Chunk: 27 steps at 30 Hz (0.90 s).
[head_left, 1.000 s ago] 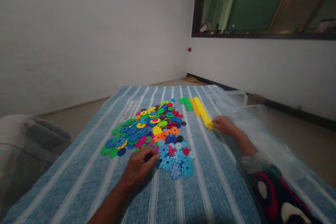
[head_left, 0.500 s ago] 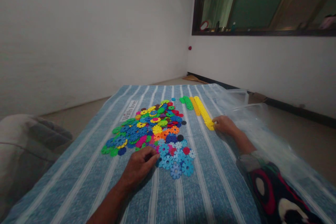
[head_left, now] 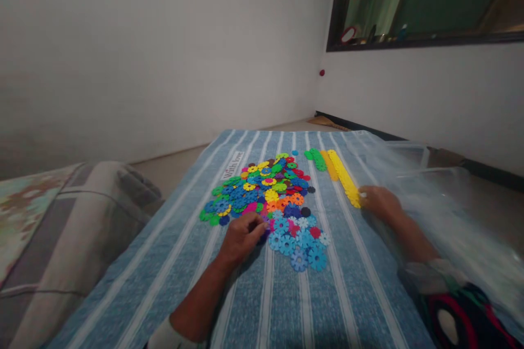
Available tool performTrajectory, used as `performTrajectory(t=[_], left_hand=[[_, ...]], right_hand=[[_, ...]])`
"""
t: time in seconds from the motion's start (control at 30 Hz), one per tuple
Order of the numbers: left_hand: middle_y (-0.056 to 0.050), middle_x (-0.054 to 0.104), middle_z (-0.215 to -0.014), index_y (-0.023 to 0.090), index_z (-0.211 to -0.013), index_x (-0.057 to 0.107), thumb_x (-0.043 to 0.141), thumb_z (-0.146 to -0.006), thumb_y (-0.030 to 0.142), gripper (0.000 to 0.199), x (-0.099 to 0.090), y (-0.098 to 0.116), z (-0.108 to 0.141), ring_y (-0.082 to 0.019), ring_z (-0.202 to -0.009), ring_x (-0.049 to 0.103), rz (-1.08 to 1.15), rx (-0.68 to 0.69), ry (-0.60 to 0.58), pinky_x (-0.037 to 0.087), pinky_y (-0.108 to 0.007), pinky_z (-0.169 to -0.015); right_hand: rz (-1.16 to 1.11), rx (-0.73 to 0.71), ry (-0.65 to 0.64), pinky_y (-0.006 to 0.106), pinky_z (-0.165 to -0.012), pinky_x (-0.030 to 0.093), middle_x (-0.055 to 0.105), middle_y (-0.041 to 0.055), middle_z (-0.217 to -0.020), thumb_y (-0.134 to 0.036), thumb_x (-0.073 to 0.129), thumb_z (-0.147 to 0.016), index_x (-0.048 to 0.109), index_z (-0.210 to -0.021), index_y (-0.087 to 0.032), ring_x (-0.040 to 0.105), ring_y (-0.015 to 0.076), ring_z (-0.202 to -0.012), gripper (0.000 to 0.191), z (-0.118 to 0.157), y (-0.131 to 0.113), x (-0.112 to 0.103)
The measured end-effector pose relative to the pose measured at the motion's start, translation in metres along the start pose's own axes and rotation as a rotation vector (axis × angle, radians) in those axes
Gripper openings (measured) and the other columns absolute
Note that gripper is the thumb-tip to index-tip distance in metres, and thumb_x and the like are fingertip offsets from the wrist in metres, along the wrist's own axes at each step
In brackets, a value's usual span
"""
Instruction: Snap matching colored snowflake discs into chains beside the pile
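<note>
My left hand [head_left: 243,235] rests at the near edge of a mixed pile of notched plastic snowflake discs [head_left: 249,194], thumb and fingers pinched together. A dark purple disc [head_left: 265,234] shows under its fingertips; whether it is gripped I cannot make out. Light blue discs [head_left: 287,244] lie just right of that hand. My right hand [head_left: 380,203] is closed at the near end of a long overlapping row of yellow discs [head_left: 343,176], fingertips on the last one. Shorter rows of orange discs [head_left: 329,166] and green discs [head_left: 317,160] lie left of the yellow row.
The discs lie on a blue striped cloth [head_left: 245,305]. Behind the pile is a "With love" print [head_left: 233,165]. Clear plastic containers [head_left: 434,177] stand at the right edge. A grey-covered seat [head_left: 102,212] is on the left, and walls rise beyond.
The camera has turned left, so everything sits farther right in view. Purple now shows at my left fingertips. My right hand stays at the yellow row's near end.
</note>
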<state>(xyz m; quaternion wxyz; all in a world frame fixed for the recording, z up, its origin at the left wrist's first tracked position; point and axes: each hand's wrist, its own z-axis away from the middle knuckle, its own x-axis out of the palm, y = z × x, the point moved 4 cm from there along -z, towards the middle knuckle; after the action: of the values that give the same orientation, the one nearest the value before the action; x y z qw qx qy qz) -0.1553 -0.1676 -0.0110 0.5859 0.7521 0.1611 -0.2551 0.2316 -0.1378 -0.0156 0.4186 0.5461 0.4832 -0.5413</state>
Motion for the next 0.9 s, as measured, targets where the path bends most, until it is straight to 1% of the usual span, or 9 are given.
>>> performTrajectory(t=[0.07,0.13,0.27,0.37,0.47,0.57,0.67,0.77,0.9], left_hand=[[0.0,0.058,-0.059,0.02,-0.065,0.058,0.056,-0.078,0.04,0.024,-0.009,-0.005,-0.001,-0.016,-0.06,0.052,-0.023,-0.025,0.094,0.042,-0.028,-0.059],[0.0,0.059,-0.061,0.02,-0.067,0.059,0.055,-0.078,0.038,0.022,-0.022,-0.012,-0.003,-0.017,-0.062,0.054,-0.092,-0.053,0.203,0.042,-0.028,-0.061],[-0.005,0.067,-0.082,0.019,-0.08,0.065,0.05,-0.08,0.032,0.02,-0.049,-0.028,-0.01,-0.021,-0.079,0.062,-0.357,-0.08,0.366,0.047,-0.031,-0.075],[-0.012,0.069,-0.101,0.017,-0.093,0.067,0.051,-0.081,0.028,0.023,-0.062,-0.042,-0.015,-0.026,-0.096,0.062,-0.571,-0.144,0.422,0.047,-0.035,-0.088],[-0.014,0.067,-0.115,0.015,-0.101,0.068,0.054,-0.081,0.027,0.027,-0.064,-0.049,-0.018,-0.03,-0.11,0.057,-0.727,-0.173,0.437,0.044,-0.039,-0.097],[-0.015,0.064,-0.124,0.014,-0.108,0.067,0.057,-0.082,0.03,0.032,-0.06,-0.05,-0.019,-0.03,-0.117,0.054,-0.81,-0.178,0.404,0.042,-0.041,-0.101],[-0.014,0.063,-0.128,0.014,-0.118,0.065,0.056,-0.085,0.032,0.039,-0.056,-0.048,-0.021,-0.032,-0.118,0.054,-0.84,-0.236,0.361,0.044,-0.043,-0.098],[-0.013,0.064,-0.129,0.015,-0.126,0.062,0.053,-0.088,0.032,0.043,-0.058,-0.049,-0.023,-0.033,-0.117,0.056,-0.824,-0.305,0.338,0.046,-0.043,-0.095],[-0.012,0.067,-0.126,0.015,-0.125,0.064,0.058,-0.084,0.031,0.044,-0.065,-0.056,-0.026,-0.03,-0.115,0.059,-0.739,-0.345,0.36,0.046,-0.04,-0.096]], right_hand=[[0.033,0.007,0.02,0.031,-0.069,0.045,0.073,0.0147,-0.109,-0.028,0.053,-0.09,0.069,-0.122,-0.02,0.067,0.0295,-0.1,0.037,0.004,-0.009,-0.006],[0.037,-0.038,0.032,0.032,-0.068,0.046,0.074,0.0138,-0.107,-0.03,0.053,-0.091,0.069,-0.12,-0.021,0.068,0.0291,-0.097,0.035,0.009,-0.026,-0.011],[-0.056,-0.249,0.053,0.029,-0.07,0.045,0.076,0.0098,-0.097,-0.029,0.052,-0.092,0.071,-0.114,-0.023,0.07,0.0251,-0.092,0.029,0.022,-0.075,-0.011],[-0.194,-0.439,0.058,0.027,-0.071,0.045,0.077,0.0067,-0.095,-0.028,0.052,-0.093,0.072,-0.108,-0.025,0.07,0.0221,-0.09,0.026,0.037,-0.113,0.0],[-0.278,-0.574,0.058,0.025,-0.073,0.045,0.076,0.0057,-0.096,-0.026,0.049,-0.093,0.073,-0.101,-0.024,0.07,0.0199,-0.089,0.025,0.049,-0.136,0.014],[-0.309,-0.613,0.087,0.027,-0.077,0.047,0.075,0.0068,-0.098,-0.025,0.046,-0.094,0.073,-0.099,-0.021,0.069,0.0208,-0.091,0.028,0.052,-0.141,0.024],[-0.365,-0.617,0.131,0.029,-0.081,0.048,0.075,0.0074,-0.102,-0.023,0.046,-0.094,0.073,-0.099,-0.021,0.069,0.0215,-0.093,0.028,0.051,-0.136,0.031],[-0.407,-0.629,0.159,0.031,-0.082,0.05,0.075,0.0073,-0.102,-0.022,0.048,-0.092,0.073,-0.099,-0.021,0.069,0.0224,-0.094,0.027,0.05,-0.133,0.035],[-0.456,-0.646,0.192,0.032,-0.083,0.051,0.075,0.0068,-0.101,-0.022,0.05,-0.091,0.073,-0.101,-0.022,0.069,0.0221,-0.094,0.025,0.05,-0.132,0.038]])
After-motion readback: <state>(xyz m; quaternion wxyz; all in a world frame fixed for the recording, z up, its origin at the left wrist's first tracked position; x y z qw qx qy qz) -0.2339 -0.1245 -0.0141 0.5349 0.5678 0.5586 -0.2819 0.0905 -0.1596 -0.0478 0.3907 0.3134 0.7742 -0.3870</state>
